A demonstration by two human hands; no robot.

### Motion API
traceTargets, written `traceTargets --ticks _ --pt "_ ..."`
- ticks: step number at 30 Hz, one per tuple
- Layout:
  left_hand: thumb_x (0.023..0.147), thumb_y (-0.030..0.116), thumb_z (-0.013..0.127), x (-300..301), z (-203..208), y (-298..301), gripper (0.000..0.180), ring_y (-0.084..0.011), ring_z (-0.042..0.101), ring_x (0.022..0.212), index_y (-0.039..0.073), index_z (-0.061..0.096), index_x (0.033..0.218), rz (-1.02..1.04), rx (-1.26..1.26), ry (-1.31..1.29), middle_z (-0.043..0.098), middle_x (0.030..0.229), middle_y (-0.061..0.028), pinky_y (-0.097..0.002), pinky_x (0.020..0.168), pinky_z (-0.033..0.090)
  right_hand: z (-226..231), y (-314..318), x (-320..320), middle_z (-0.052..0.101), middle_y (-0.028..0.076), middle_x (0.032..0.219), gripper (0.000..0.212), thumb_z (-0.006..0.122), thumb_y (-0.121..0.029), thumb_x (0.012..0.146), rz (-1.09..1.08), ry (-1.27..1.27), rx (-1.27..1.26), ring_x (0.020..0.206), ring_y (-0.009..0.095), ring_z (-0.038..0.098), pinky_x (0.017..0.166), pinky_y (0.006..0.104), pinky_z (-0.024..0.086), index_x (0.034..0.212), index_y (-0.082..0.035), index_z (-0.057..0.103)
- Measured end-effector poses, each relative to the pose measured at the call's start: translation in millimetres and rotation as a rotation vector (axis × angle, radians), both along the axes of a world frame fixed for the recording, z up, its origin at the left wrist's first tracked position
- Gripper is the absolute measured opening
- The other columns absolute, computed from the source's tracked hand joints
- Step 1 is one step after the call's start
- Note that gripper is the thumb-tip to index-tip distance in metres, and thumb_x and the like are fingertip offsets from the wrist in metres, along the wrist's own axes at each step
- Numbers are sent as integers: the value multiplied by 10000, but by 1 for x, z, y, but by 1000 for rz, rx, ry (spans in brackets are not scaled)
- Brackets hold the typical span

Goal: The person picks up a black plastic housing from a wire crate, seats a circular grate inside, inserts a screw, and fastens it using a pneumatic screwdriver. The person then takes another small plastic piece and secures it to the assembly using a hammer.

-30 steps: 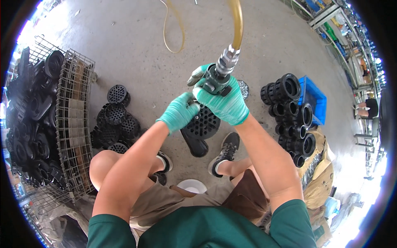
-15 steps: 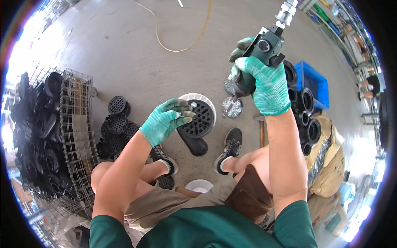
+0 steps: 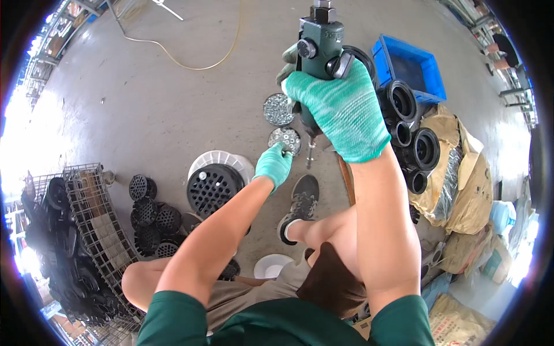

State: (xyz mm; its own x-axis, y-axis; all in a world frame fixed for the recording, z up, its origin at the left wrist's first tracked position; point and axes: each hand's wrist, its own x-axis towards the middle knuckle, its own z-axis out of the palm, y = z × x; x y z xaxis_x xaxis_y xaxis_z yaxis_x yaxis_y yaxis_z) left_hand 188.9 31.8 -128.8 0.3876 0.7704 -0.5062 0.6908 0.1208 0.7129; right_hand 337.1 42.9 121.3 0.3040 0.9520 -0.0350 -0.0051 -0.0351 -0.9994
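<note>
My right hand in a green knit glove is wrapped round a dark green air screwdriver. Its bit points down, just right of the small parts dishes. My gloved left hand reaches to the nearer round dish of washers or nuts, fingertips pinched at its near edge; what they hold, if anything, is hidden. A second dish of small metal parts sits just beyond. Left of my left hand, a black perforated round part rests on a white round stand, a small light piece on top.
Several black perforated discs lie beside a wire cage of black parts at left. At right are black ring-shaped parts, a blue crate and brown sacks. A white bowl lies between my legs. A thin hose crosses the floor ahead.
My left hand has moved right and away from the perforated part to the nearer dish. The screwdriver in my right hand has shifted left in view and now stands more upright.
</note>
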Motion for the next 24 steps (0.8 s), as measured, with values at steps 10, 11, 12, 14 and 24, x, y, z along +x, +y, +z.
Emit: traceTargets --ticks 10,11,12,14,24 --pt "964 230 487 33 -140 35 485 -362 696 1101 211 539 1445 -63 7 538 713 1203 -189 -479 928 539 -21 7 48 723 17 870 244 724 -30 838 -90 15 -44 742 75 650 670 237 527 1082 -39 720" --pt "962 225 489 36 -146 36 493 -359 697 1099 226 532 1453 -91 -11 544 715 1202 -181 -475 926 540 -20 6 52 723 17 870 244 724 -30 838 -98 15 -53 742 75 650 670 237 527 1082 -39 720" --pt "962 225 489 40 -151 33 493 -359 697 1099 226 532 1453 -99 -18 544 715 1202 -181 -475 926 540 -18 6 56 724 15 879 252 723 -23 833 -112 24 -77 745 75 650 671 238 528 1084 -43 721" --pt "949 194 504 47 -152 30 417 -357 704 1061 202 577 1360 -220 139 517 722 1177 -143 -471 901 548 -20 7 59 711 37 817 210 721 -40 825 -184 50 -53 697 97 635 644 255 520 1035 -28 714" --pt "897 230 648 53 -158 33 239 -364 712 997 143 670 1118 -275 203 595 736 1062 -170 -479 848 558 -9 5 61 702 40 804 200 720 -49 825 -191 17 -77 690 102 630 640 260 518 1024 -27 708"
